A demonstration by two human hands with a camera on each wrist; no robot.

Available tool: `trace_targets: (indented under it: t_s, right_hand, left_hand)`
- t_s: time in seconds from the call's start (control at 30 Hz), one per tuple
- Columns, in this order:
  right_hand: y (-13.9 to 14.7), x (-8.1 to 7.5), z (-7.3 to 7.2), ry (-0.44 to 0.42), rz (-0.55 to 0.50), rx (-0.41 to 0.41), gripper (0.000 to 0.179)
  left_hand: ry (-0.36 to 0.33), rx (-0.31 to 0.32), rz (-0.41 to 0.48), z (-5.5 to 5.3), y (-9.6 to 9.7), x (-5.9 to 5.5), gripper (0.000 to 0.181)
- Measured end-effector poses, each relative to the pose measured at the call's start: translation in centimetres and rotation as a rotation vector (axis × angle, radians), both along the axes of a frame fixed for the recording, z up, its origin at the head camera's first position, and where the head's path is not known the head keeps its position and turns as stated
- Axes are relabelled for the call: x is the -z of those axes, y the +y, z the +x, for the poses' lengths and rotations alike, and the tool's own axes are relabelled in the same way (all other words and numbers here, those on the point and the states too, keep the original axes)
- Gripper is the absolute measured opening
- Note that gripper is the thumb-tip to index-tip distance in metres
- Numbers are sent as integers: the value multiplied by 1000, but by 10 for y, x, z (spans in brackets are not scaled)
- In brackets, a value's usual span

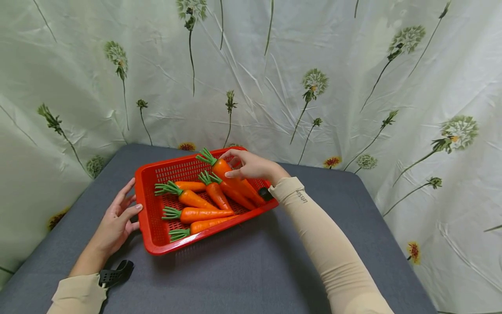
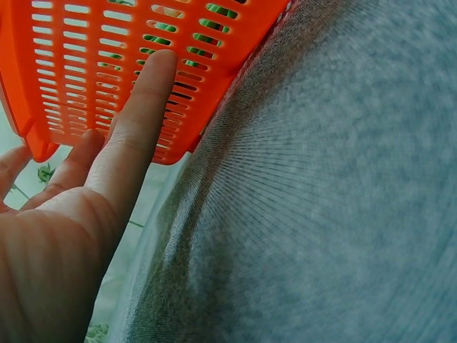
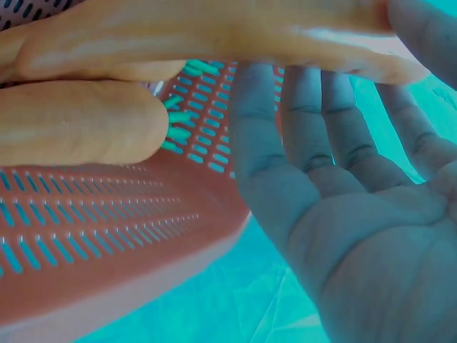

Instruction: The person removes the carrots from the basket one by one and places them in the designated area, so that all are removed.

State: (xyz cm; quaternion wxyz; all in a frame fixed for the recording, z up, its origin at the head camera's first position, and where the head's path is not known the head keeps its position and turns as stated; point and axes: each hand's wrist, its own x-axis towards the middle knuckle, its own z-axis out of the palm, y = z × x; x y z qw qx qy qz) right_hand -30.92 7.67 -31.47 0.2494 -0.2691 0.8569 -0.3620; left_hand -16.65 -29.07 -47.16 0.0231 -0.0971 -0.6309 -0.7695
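Note:
A red plastic basket [image 1: 147, 235] with slotted walls stands on the grey cloth, holding several orange carrots [image 1: 201, 214] with green stem tops. Over its far right part, my right hand [image 1: 251, 165] pinches a thick carrot [image 1: 221, 167], thumb on the near side and fingers behind it. That carrot leans over others, green top toward the far left; its lower part is partly hidden among them. At the basket's left end, my left hand [image 1: 115, 220] touches the outer wall with fairly straight fingers [image 2: 146, 93]. The right wrist view shows the pinched carrot [image 3: 321, 18] above my fingers.
A grey cloth-covered table [image 1: 243, 274] lies under the basket. Behind it hangs a pale curtain [image 1: 251, 65] printed with dandelions. Black wrist straps [image 1: 115, 273] sit at my wrists, over beige sleeves [image 1: 329, 240].

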Motion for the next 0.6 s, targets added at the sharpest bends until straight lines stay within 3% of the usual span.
trace_targets:
  t_s: [0.6]
  right_hand:
    - [33,-8,-11,-88,-210,233,51]
  left_hand:
    - [-9,-16,-19,-1,0,1,77]
